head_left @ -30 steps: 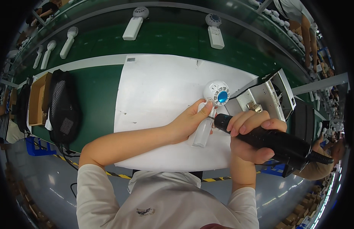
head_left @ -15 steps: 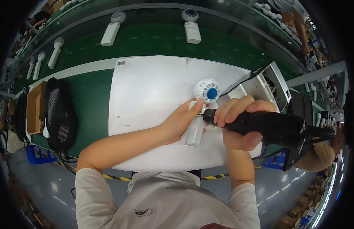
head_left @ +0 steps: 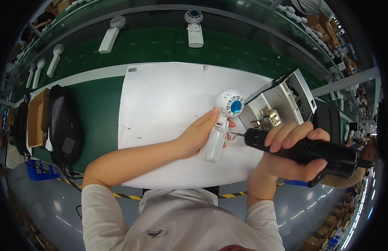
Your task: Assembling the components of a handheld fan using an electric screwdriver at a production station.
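Note:
My left hand (head_left: 201,133) is closed round the neck of a white handheld fan (head_left: 216,144). Its round slotted head, with a blue disc in the middle, points away from me, and the handle slants down toward me over the white sheet. In my right hand (head_left: 292,150) is a black electric screwdriver (head_left: 311,151), its body lying across my palm and wrapped by my fingers. The thin bit points left at the fan's handle, its tip close to my left fingers; whether it touches the fan I cannot tell.
A metal screw feeder (head_left: 274,109) stands right of the fan. Beyond the white sheet (head_left: 160,96), several white fans (head_left: 195,35) lie on a green conveyor belt (head_left: 152,46). At the left are a black mesh bag (head_left: 65,125) and a cardboard box (head_left: 36,119).
The screwdriver has drawn back to the right, its bit coming off the fan's neck. The fan in my left hand shifted slightly rightward. Fans on the belt moved left.

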`<state>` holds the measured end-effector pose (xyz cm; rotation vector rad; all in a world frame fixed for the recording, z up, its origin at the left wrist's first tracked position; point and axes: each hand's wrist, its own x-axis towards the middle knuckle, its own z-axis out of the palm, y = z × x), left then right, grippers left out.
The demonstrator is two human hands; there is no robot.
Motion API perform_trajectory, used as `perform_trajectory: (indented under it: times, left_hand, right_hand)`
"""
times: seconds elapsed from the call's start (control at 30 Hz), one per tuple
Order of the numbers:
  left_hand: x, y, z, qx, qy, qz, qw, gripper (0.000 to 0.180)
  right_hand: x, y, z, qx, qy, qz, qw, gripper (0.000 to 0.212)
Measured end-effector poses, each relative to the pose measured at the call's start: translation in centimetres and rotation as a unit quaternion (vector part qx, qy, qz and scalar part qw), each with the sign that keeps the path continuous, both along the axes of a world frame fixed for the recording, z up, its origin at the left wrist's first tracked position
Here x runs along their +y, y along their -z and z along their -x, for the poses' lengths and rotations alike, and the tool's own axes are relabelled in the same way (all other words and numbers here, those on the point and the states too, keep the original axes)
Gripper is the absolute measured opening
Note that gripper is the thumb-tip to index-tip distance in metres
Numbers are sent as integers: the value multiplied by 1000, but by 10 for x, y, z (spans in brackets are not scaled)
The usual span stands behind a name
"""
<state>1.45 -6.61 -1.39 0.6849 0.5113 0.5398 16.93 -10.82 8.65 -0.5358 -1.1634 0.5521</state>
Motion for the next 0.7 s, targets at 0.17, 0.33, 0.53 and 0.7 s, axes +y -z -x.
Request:
perform_trajectory:
  times: [0.17, 0.33, 0.53, 0.7]
  left_hand:
    - [2, 4, 2, 1, 20, 0, 1000, 53]
    - [-1, -4, -4, 1, -6, 3, 1000, 50]
    - [0, -1, -2, 13, -3, -10, 1000, 56]
    - [3, -2, -7, 13, -3, 25, 1000, 51]
  right_hand:
    - [12, 16, 18, -9, -59, -38, 998, 40]
    - [21, 28, 16, -28, -58, -33, 997, 42]
    - [25, 35, 20, -29, -40, 14, 999, 44]
    - [29, 38, 19, -38, -47, 39, 997, 45]
